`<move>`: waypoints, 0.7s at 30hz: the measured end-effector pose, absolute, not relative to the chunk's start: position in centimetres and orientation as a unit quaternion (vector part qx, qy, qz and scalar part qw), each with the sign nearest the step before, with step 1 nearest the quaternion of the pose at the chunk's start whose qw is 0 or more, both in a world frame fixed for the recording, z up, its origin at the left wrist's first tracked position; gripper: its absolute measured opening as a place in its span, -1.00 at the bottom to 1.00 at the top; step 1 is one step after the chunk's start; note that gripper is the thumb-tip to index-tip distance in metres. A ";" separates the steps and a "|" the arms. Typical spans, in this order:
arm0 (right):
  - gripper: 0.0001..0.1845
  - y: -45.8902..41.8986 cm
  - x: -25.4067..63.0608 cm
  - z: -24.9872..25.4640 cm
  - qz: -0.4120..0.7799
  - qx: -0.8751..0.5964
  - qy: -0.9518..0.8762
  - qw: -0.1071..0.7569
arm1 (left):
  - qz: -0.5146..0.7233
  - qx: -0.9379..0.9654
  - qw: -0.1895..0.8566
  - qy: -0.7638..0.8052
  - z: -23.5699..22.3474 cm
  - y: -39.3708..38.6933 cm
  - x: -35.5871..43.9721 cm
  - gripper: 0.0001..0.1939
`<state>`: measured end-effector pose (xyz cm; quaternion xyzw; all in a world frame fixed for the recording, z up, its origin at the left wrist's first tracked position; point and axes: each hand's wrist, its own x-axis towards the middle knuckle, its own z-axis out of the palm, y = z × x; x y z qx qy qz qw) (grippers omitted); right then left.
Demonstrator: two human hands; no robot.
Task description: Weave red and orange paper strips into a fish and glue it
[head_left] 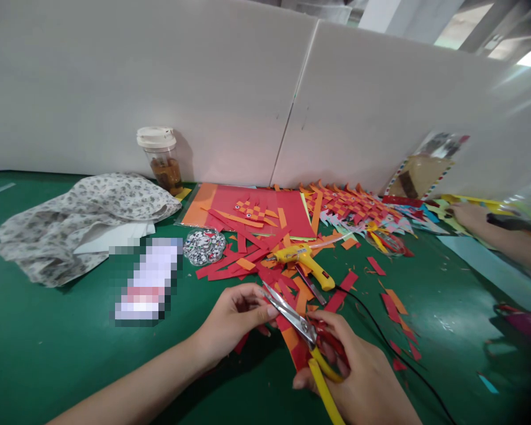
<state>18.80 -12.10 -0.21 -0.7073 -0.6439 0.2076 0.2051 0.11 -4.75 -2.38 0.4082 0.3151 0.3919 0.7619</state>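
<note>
Yellow and red handles sit in the right hand [358, 366], which grips the scissors [295, 320] nearer than the glue gun [298, 255]. The left hand [236, 319], also nearer than the glue gun and to its left, pinches red and orange paper [289, 338] between thumb and fingers, just beside the blades. The paper runs under the blades toward the right hand.

Loose paper strips [223, 270] lie around the glue gun on the green table [48, 360]. Well left of it is a pixelated phone [149, 283]; nearer to it on that side sits a clear bag of toy eyes [205, 247]. Beyond the glue gun is a red sheet [265, 198], a woven paper fish [250, 211] on it. Farther right of the gun are more woven pieces [351, 203] and another person's hand [462, 215]; far left stands a lidded cup [161, 159].
</note>
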 end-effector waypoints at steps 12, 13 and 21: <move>-0.59 -12.0 18.4 -0.2 0.238 -0.693 -0.627 0.263 | 0.357 0.445 0.748 0.339 -2.2 -4.6 0.1 -0.78; -0.60 -12.1 18.3 -0.2 0.258 -0.697 -0.611 0.271 | 0.353 0.446 0.748 0.342 -2.2 -4.7 0.1 -0.77; -0.51 -11.7 20.5 0.3 0.165 -0.731 -0.564 0.347 | 0.342 0.436 0.736 0.389 -1.5 -3.6 -0.5 -0.74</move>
